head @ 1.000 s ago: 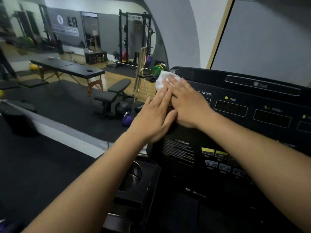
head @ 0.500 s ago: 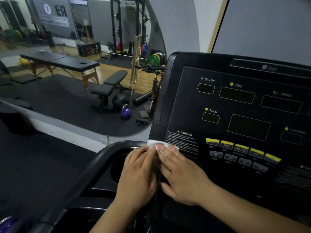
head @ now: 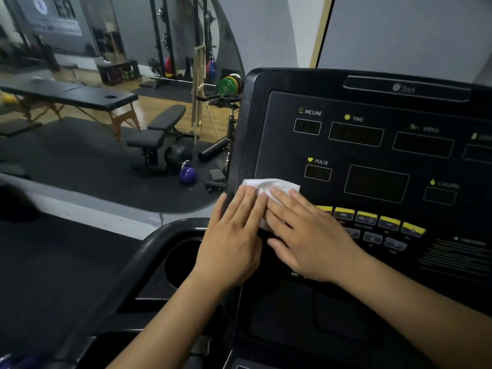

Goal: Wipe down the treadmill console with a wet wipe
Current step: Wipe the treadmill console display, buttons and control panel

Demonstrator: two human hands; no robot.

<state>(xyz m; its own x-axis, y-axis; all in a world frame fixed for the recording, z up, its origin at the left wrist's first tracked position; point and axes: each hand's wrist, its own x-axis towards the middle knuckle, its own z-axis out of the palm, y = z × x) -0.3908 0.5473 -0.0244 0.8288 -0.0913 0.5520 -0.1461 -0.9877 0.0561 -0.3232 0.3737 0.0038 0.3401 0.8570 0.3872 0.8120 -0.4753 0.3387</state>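
Your left hand [head: 234,241] and right hand [head: 311,241] lie side by side, fingers [head: 250,206] straight and close together, pressing the wipe [head: 271,186] flat against the console [head: 372,155] at its left edge, down-left of the PULSE window [head: 317,173].

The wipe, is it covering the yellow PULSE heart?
No, the wipe sits lower left of the PULSE heart, pressed flat by the left hand and right hand.

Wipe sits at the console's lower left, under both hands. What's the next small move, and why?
Probably slide the wipe right along the console, over the yellow buttons. The left hand and right hand press it flat beside the left edge, and the buttons and pulse window lie uncovered to its right.
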